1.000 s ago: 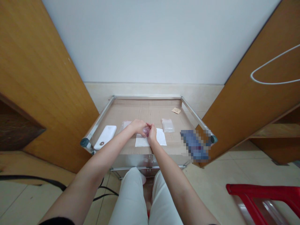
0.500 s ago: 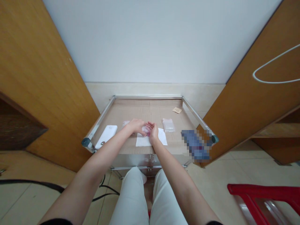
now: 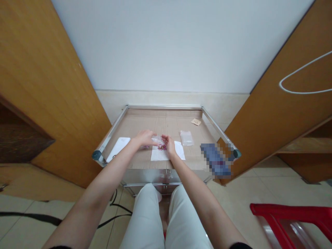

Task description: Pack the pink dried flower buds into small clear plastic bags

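My left hand (image 3: 145,138) grips a small clear plastic bag (image 3: 156,139) between thumb and fingers, above the left part of a white sheet of paper (image 3: 158,155). Small pinkish-red beads (image 3: 162,147) lie in a loose heap on the sheet, just below the bag. My right hand (image 3: 170,146) rests on the paper, its fingers curved and apart at the right side of the beads. Partly hidden under my left wrist is another clear packet with pinkish contents (image 3: 144,147).
A stack of clear bags (image 3: 186,138) lies right of the paper, with a small tan card (image 3: 196,121) farther back. A white phone (image 3: 118,147) is at the left. A metal rail (image 3: 164,108) borders the tabletop. A red stool (image 3: 290,211) stands at lower right.
My left hand has drawn left with the bag, away from my right hand. More beads now show on the paper between the hands.
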Demonstrator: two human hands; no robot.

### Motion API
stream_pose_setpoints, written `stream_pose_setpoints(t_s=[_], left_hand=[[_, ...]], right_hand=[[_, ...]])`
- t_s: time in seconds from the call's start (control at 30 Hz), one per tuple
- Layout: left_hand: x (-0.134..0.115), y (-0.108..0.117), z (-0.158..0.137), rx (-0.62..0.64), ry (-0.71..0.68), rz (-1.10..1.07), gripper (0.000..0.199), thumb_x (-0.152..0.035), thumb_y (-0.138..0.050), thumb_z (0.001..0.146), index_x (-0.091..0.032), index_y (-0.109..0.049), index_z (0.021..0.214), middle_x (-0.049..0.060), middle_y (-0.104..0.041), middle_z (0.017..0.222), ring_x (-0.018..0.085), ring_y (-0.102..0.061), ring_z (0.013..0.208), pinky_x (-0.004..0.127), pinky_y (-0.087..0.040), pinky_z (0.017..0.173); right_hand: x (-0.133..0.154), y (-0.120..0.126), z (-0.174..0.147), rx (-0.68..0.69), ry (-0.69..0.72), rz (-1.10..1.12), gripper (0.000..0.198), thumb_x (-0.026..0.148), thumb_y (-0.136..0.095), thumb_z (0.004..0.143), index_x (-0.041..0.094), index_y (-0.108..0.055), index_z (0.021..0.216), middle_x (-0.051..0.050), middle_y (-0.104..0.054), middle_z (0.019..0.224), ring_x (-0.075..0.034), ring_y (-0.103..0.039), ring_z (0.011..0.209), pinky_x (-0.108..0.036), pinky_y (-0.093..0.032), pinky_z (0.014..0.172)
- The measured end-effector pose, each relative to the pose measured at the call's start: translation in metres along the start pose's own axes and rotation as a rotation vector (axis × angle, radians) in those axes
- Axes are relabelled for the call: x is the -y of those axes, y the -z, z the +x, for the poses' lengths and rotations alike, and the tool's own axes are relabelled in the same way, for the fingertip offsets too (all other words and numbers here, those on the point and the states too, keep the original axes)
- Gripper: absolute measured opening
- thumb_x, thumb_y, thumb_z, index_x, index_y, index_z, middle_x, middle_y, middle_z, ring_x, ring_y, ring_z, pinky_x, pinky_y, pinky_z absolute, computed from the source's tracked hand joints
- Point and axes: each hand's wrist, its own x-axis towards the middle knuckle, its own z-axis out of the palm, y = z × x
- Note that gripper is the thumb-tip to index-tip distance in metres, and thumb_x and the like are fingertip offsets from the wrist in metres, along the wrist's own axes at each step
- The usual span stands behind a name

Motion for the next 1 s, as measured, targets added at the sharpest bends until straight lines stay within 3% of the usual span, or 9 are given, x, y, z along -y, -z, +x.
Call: stream_pose_setpoints(t_s=[0.27,0.4,0.57,0.73,0.87,1.0], left_hand=[[0.008,-0.01,-0.013,-0.051,0.035,-0.071,0.064,-0.066,-0.047,0.058,-0.023,-0.056,0.105,0.009,-0.063,0.099,0.024,-0.057,0.091,0.027,-0.04,0.071],[0.003,-0.019,-0.019,-0.172,0.094,-0.17,0.063,-0.064,-0.047,0.061,-0.023,-0.054,0.109,0.008,-0.061,0.105,0.023,-0.055,0.096,0.028,-0.039,0.078],[-0.009,-0.03,-0.024,-0.341,0.165,-0.3,0.065,-0.063,-0.049,0.061,-0.021,-0.051,0.111,0.006,-0.058,0.111,0.022,-0.052,0.1,0.029,-0.038,0.083],[-0.023,-0.037,-0.025,-0.493,0.299,-0.345,0.062,-0.061,-0.045,0.066,-0.019,-0.047,0.113,0.008,-0.059,0.105,0.02,-0.054,0.093,0.028,-0.041,0.078],[-0.032,-0.04,-0.023,-0.519,0.304,-0.414,0.058,-0.054,-0.047,0.069,-0.018,-0.044,0.114,0.008,-0.058,0.105,0.018,-0.054,0.092,0.028,-0.042,0.079],[-0.039,-0.043,-0.022,-0.5,0.267,-0.704,0.069,-0.046,-0.06,0.061,-0.016,-0.038,0.119,0.01,-0.053,0.112,0.018,-0.053,0.094,0.027,-0.043,0.077]], right_hand=[[0.002,0.007,0.002,0.03,0.105,-0.111,0.022,0.026,-0.043,0.077,0.016,-0.06,0.066,-0.001,-0.063,0.068,-0.01,-0.058,0.066,-0.026,-0.045,0.068],[0.011,0.009,-0.005,0.015,0.199,-0.223,0.007,0.022,-0.055,0.068,0.016,-0.057,0.064,0.001,-0.061,0.067,-0.01,-0.056,0.067,-0.024,-0.044,0.068],[0.036,0.003,-0.023,0.132,0.187,-0.237,0.009,0.022,-0.055,0.068,0.016,-0.056,0.062,0.001,-0.061,0.065,-0.01,-0.056,0.067,-0.024,-0.043,0.069],[0.058,-0.004,-0.041,0.236,0.168,-0.256,0.01,0.025,-0.06,0.066,0.016,-0.059,0.07,0.0,-0.062,0.07,-0.01,-0.056,0.064,-0.022,-0.043,0.058],[0.064,-0.004,-0.047,0.331,0.172,-0.312,0.016,0.025,-0.062,0.065,0.016,-0.062,0.078,0.0,-0.062,0.065,-0.009,-0.055,0.057,-0.021,-0.042,0.053],[0.066,0.0,-0.045,0.332,0.18,-0.353,0.012,0.026,-0.062,0.064,0.015,-0.06,0.064,0.002,-0.058,0.053,-0.008,-0.051,0.048,-0.021,-0.04,0.049]])
